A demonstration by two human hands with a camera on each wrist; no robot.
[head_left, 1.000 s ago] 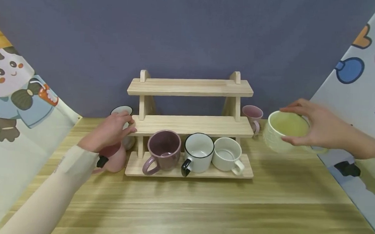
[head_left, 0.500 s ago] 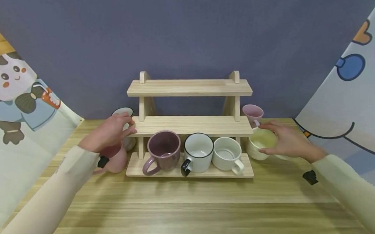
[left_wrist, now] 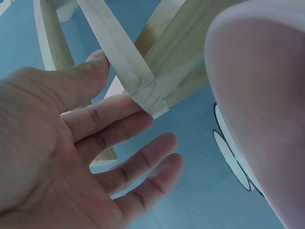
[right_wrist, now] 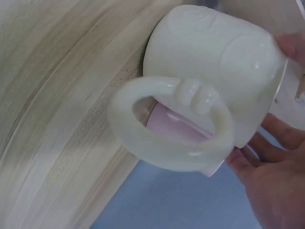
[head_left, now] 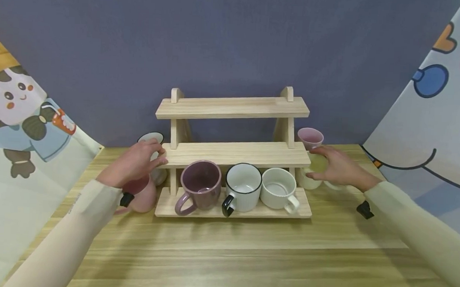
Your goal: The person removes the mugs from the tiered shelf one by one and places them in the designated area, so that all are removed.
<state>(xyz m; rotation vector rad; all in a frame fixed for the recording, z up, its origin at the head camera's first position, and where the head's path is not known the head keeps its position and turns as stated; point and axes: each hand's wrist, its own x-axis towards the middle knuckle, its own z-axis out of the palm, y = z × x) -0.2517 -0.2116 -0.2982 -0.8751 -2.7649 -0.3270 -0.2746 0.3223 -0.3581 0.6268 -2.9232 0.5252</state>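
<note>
My left hand pinches the left end of the wooden tiered shelf's middle board. In the left wrist view, thumb and forefinger are on either side of the board's corner, the other fingers loose below. At the shelf's right side, my right hand holds a pale yellow mug by its rim, thumb nearer me. The right wrist view shows this mug's body and looped handle close over the table. Whether its base touches the wood I cannot tell.
The bottom board carries a purple mug, a black-rimmed white mug and a white cup. Beside the left wrist stands a pink mug, with a dark-rimmed mug behind. A small pink cup stands back right.
My right hand has brought the yellow mug leftward and down to the shelf's right side, then slightly farther back, in front of the pink cup. The left hand stays on the shelf.
</note>
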